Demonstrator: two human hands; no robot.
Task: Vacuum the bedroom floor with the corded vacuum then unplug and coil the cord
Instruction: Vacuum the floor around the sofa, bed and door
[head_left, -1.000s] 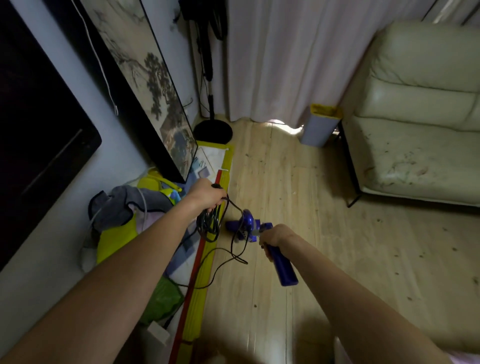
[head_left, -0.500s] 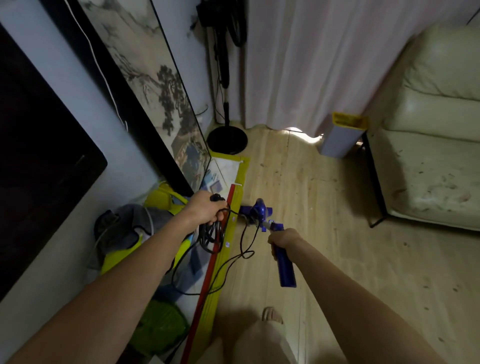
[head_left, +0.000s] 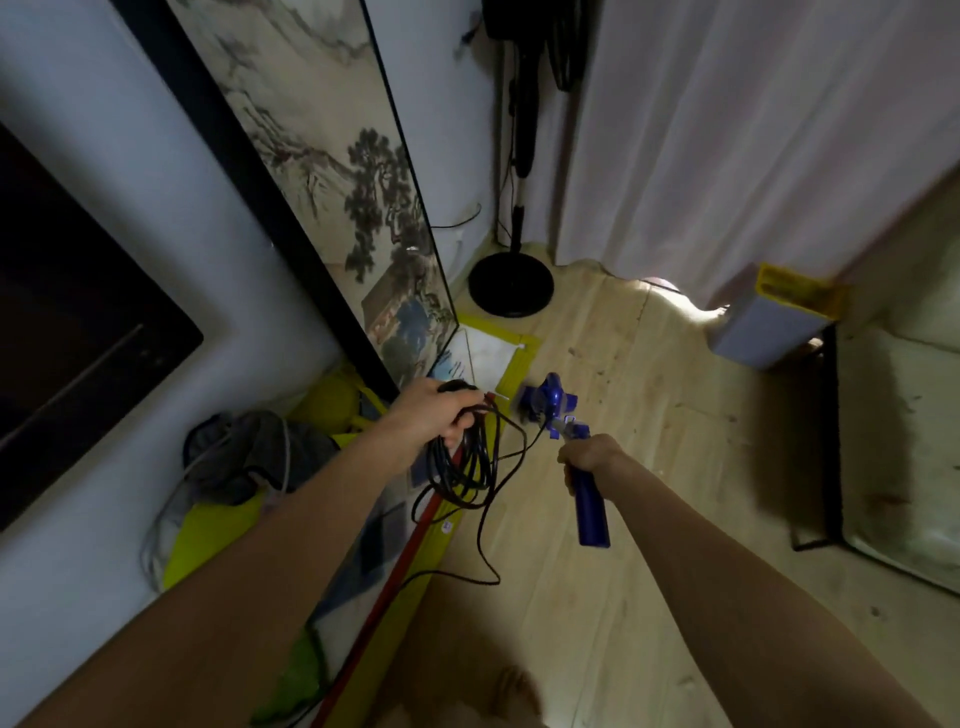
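Framed painting (head_left: 332, 171) against wall; fan base (head_left: 510, 285) near curtain (head_left: 727, 130).

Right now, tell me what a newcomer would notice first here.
The two arms reaching forward at centre: the left hand grips a hanging bundle of black cord, and the right hand holds the blue vacuum over the wooden floor. Next comes the tall framed painting leaning on the left wall, above a yellow and grey clutter.

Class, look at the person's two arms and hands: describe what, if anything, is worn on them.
Both forearms are bare for all of their visible length: no sleeves show. The left hand and right hand wear no gloves, and no watch, bracelet or ring can be made out.
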